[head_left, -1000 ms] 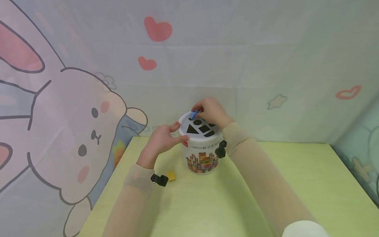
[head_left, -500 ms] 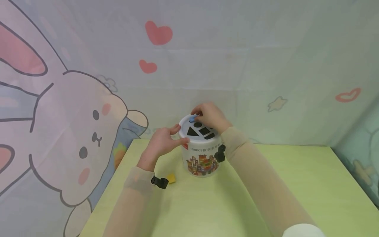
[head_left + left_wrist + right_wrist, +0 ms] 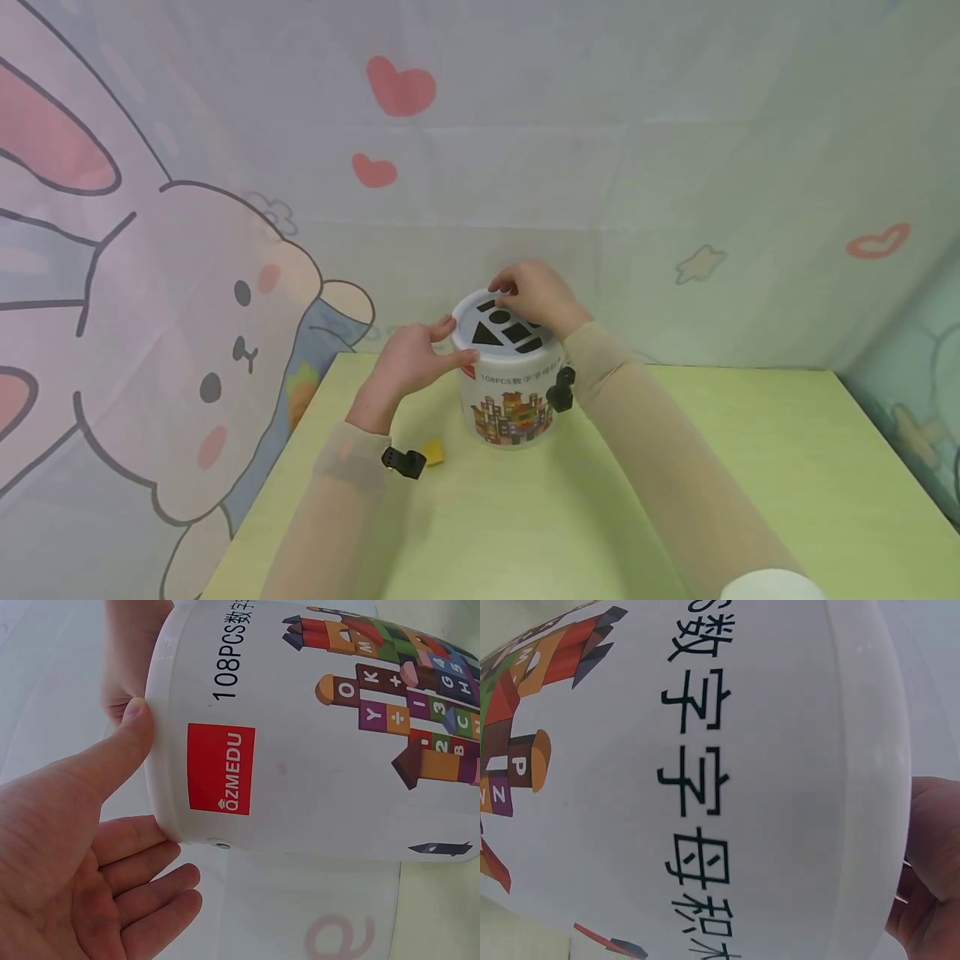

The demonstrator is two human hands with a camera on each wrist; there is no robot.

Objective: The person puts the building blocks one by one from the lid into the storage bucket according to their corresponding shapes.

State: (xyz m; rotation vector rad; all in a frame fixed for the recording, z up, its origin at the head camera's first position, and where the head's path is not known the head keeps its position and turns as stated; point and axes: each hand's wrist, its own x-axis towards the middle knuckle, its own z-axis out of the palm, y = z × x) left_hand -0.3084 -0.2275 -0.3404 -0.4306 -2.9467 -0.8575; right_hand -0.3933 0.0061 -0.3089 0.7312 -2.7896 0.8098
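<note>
A white plastic bucket (image 3: 487, 383) with printed block pictures stands upright at the back of the table, topped by a white lid (image 3: 467, 323) with dark shape-sorter holes. My left hand (image 3: 408, 358) steadies its left side; in the left wrist view the thumb (image 3: 133, 720) and index finger touch the rim, while the other fingers lie loose. My right hand (image 3: 542, 293) bends over the far side of the lid, fingertips close above a slot, with no block showing between them. In the right wrist view the bucket wall partly hides this hand (image 3: 937, 855).
A small yellow block (image 3: 433, 452) lies on the light green table (image 3: 510, 525), left of the bucket and beside the left wrist camera (image 3: 405, 462). A cloth backdrop (image 3: 585, 167) with a rabbit and hearts hangs close behind the table.
The blue block that my right fingers pinched went down into a slot at the lid's far side and is out of sight. The right hand stays over the lid; the left has hardly moved.
</note>
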